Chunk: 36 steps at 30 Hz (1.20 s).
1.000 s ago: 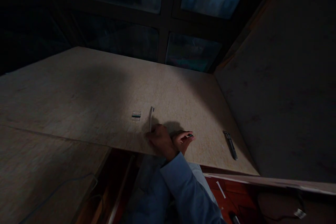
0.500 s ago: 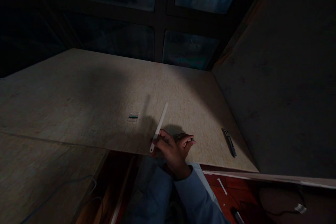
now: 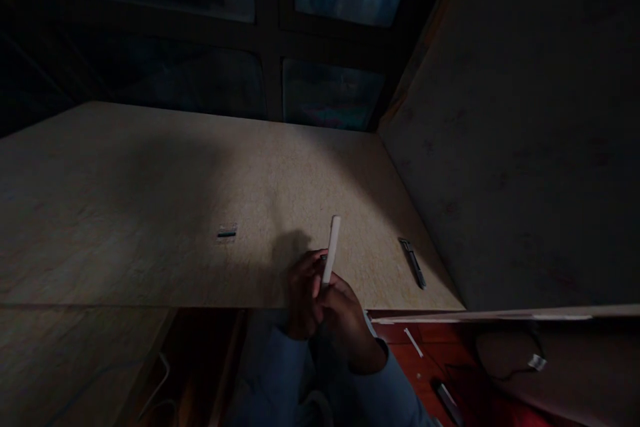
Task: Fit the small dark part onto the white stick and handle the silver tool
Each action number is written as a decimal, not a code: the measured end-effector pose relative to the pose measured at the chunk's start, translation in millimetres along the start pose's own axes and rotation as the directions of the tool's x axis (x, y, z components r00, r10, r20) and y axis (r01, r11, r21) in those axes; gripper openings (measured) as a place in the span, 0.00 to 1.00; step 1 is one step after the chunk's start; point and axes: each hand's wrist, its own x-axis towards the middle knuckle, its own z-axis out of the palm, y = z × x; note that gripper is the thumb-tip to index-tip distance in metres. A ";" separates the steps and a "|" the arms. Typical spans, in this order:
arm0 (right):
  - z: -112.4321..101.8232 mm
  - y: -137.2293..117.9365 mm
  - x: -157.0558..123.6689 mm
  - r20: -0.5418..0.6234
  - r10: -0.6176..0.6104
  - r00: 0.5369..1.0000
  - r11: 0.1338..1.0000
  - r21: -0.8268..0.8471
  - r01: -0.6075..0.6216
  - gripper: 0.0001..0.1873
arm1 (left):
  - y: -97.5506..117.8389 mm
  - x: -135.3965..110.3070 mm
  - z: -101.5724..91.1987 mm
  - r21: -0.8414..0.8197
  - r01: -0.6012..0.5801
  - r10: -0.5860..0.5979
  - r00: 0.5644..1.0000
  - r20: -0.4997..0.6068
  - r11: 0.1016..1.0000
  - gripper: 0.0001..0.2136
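Observation:
My right hand (image 3: pixel 345 303) is closed around the lower end of a slim white stick (image 3: pixel 332 247), which points up and away from me. My left hand (image 3: pixel 304 283) is just left of it, its fingers curled in close to the stick. A small dark piece (image 3: pixel 324 257) shows at the left fingertips, partly hidden behind the stick; its kind cannot be made out. Both hands are just above the near edge of the pale tabletop (image 3: pixel 280 180). To their left lies a small clear packet (image 3: pixel 227 233) with a dark strip in it.
A dark, slim tool (image 3: pixel 414 264) with a jaw-like far end lies at the right, near the wall (image 3: pixel 525 147). Windows (image 3: pixel 333 90) border the table's far edge. Below the front edge are a reddish floor (image 3: pixel 400 347), a white strip (image 3: pixel 413 342) and cables.
My hands have uncrossed: the left has moved left and the right now sits beside it. The white stick has turned more upright. The camera view has shifted right.

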 end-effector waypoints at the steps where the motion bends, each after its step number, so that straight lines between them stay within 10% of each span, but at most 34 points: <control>1: -6.0 -1.6 -1.5 -0.033 -0.023 0.999 1.000 0.016 0.024 0.04 | -1.8 2.3 1.3 -0.035 0.049 -0.049 0.999 -0.015 0.998 0.11; 15: -48.4 -12.7 -22.9 -0.059 -0.109 0.992 0.991 -0.079 0.104 0.30 | -0.3 11.2 4.2 -0.443 0.274 -0.328 0.944 -0.048 0.853 0.21; 36: -58.3 5.9 -17.7 -0.081 0.165 0.983 0.986 -0.014 -0.167 0.27 | -6.9 12.1 9.8 -0.664 0.305 -0.370 0.928 0.045 0.683 0.18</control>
